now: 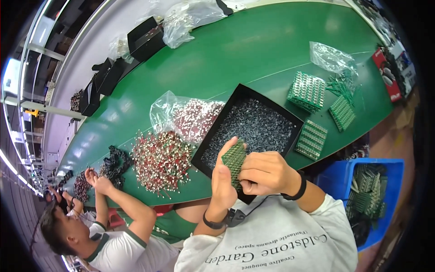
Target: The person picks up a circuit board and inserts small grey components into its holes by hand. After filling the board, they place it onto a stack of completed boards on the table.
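Observation:
My left hand (221,188) holds a green circuit board panel (234,159) upright, thumb on the near side and fingers behind it. Rows of small repeated parts cover the panel. My right hand (266,171) is closed in a pinch against the panel's right edge; what sits between its fingertips is hidden. Just beyond both hands lies a black open box (243,90) filled with many small dark, shiny pieces (253,122). My hands are over the box's near corner.
Left of the box lie a heap of red-and-white wired parts (163,163) and a clear bag (195,119) of similar ones. Stacked green panels (306,92) and loose panels (311,139) stand right. A blue bin (380,162) holds more boards. At left, a co-worker (104,226) handles small parts.

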### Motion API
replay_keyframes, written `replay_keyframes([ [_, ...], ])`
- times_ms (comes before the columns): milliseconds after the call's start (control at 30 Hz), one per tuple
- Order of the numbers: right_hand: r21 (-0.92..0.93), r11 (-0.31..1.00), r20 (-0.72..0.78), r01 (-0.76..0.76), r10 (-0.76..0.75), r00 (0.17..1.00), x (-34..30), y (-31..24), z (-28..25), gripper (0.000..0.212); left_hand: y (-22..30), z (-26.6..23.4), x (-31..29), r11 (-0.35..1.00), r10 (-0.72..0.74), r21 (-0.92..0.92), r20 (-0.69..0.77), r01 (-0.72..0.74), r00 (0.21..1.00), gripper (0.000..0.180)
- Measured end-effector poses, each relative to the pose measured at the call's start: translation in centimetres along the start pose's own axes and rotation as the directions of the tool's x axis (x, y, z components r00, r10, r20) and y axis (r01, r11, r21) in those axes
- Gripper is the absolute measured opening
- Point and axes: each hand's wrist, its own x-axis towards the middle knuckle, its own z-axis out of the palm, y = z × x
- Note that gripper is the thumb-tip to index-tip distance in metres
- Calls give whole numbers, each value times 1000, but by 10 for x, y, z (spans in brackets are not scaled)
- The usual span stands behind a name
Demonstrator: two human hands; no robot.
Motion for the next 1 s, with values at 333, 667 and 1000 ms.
replay_keyframes([
  [333, 66, 998, 80, -7, 2, 997, -1, 5, -2, 22, -5, -8, -1, 1000, 16, -8, -43, -16, 999, 84],
  [667, -91, 995, 116, 40, -30, 993, -21, 6, -2, 18, -7, 2, -3, 996, -52, -73, -87, 46, 995, 85],
  [1000, -51, 994, -47, 95, -97, 994, -24, 3, 11, 16, 8, 19, -4, 990, -73, -131, -158, 52, 985, 70],
])
